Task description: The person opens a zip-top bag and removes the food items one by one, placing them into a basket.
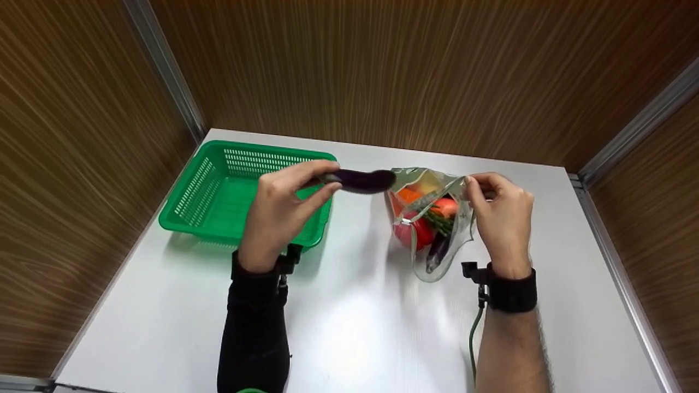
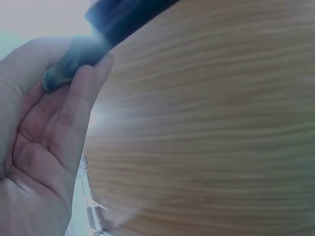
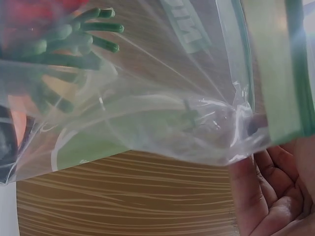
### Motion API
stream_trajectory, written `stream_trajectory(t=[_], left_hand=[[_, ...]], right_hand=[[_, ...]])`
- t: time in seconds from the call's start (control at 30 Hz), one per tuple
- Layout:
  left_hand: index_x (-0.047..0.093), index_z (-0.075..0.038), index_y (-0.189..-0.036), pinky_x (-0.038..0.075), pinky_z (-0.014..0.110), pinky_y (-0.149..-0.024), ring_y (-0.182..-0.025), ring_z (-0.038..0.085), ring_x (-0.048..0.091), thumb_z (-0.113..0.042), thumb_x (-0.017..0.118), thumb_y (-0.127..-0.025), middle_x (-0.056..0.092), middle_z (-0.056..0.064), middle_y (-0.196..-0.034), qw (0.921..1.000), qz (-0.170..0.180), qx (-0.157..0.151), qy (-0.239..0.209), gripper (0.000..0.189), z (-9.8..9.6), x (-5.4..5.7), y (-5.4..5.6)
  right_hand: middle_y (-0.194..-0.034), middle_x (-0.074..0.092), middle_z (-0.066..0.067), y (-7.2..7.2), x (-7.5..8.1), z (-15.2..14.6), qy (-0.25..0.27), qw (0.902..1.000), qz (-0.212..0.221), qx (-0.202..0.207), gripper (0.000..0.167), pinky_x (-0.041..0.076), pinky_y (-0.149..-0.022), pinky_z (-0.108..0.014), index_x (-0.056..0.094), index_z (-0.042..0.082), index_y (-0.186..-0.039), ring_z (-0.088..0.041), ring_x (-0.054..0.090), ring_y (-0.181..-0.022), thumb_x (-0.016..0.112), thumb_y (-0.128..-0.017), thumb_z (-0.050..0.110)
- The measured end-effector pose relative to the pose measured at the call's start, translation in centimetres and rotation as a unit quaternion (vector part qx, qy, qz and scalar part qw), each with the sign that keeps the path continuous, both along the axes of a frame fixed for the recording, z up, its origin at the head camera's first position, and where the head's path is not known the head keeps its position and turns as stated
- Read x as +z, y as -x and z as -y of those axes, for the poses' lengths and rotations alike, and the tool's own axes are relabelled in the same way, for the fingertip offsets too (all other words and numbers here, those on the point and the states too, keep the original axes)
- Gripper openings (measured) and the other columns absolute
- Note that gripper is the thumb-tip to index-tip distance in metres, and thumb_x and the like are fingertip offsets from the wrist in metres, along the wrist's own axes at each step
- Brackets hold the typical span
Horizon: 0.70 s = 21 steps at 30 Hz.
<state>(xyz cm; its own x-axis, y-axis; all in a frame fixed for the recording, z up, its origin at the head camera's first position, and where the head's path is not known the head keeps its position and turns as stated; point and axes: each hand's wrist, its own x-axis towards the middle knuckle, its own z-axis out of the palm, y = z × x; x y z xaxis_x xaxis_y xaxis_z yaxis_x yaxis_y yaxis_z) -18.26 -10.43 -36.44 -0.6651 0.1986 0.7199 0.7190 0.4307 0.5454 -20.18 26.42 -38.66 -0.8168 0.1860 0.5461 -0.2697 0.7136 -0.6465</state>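
Observation:
Between thumb and fingers my left hand (image 1: 281, 204) pinches a dark purple eggplant (image 1: 366, 182) by its stem end, its round end pointing at the bag. My right hand (image 1: 503, 213) pinches the rim of a clear zip bag (image 1: 460, 221) at the bag's right side. Inside the bag are a red pepper (image 1: 423, 233), a bundle of green stalks (image 1: 441, 222), another eggplant (image 1: 438, 251) and orange and yellow pieces whose kind I cannot tell. The right wrist view shows the cut green stalks (image 3: 106, 35) through the plastic. In the left wrist view, fingers hold the eggplant's stem (image 2: 66, 71).
A green plastic basket (image 1: 235, 232) with slotted walls stands at the left of the white table (image 1: 349, 327), partly behind my left hand. Wood-grain panels (image 1: 349, 71) enclose the table at the back and both sides. A green cable (image 1: 474, 338) runs down from my right wrist.

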Motion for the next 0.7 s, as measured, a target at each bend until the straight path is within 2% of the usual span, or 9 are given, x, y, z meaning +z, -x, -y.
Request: stream_trajectory(t=[0.2,0.4,0.53,0.7], left_hand=[[0.086,-0.003,-0.134,0.072,0.036,-0.103,-0.115,0.021,0.087,-0.020,0.088,-0.107,0.089,0.013,-0.129,0.9969,0.014,0.078,0.002,0.031,1.6,-1.0,1.8],[0.085,-0.002,-0.134,0.072,0.046,-0.106,-0.121,0.029,0.087,-0.016,0.086,-0.108,0.088,0.017,-0.132,0.9880,0.049,0.146,0.009,0.029,3.0,-1.9,3.2],[0.085,-0.003,-0.134,0.071,0.050,-0.108,-0.122,0.032,0.086,-0.015,0.087,-0.108,0.087,0.018,-0.133,0.9791,0.093,0.179,0.027,0.029,3.5,-2.5,4.1],[0.085,-0.003,-0.134,0.070,0.053,-0.106,-0.121,0.034,0.086,-0.016,0.086,-0.109,0.088,0.019,-0.131,0.9680,0.144,0.196,0.062,0.028,3.7,-3.6,5.4]], right_hand=[[-0.095,0.087,-0.023,0.0,0.1,-0.1,0.001,1.0000,0.002,0.000,0.021,0.046,-0.067,0.000,0.088,-0.006,-0.112,0.030,0.056,-0.072,0.076,-0.114,0.011],[-0.095,0.088,-0.023,0.0,0.2,-0.2,0.004,1.0000,0.005,-0.002,0.021,0.047,-0.068,0.001,0.089,-0.005,-0.112,0.030,0.057,-0.072,0.076,-0.114,0.011],[-0.095,0.088,-0.023,0.0,0.3,-0.3,0.005,1.0000,0.005,-0.003,0.020,0.048,-0.068,0.001,0.089,-0.005,-0.112,0.030,0.058,-0.072,0.077,-0.114,0.011],[-0.095,0.087,-0.024,-0.2,0.3,-0.5,0.009,0.9999,0.006,-0.005,0.021,0.049,-0.069,0.001,0.088,-0.006,-0.111,0.030,0.058,-0.072,0.077,-0.114,0.011]])
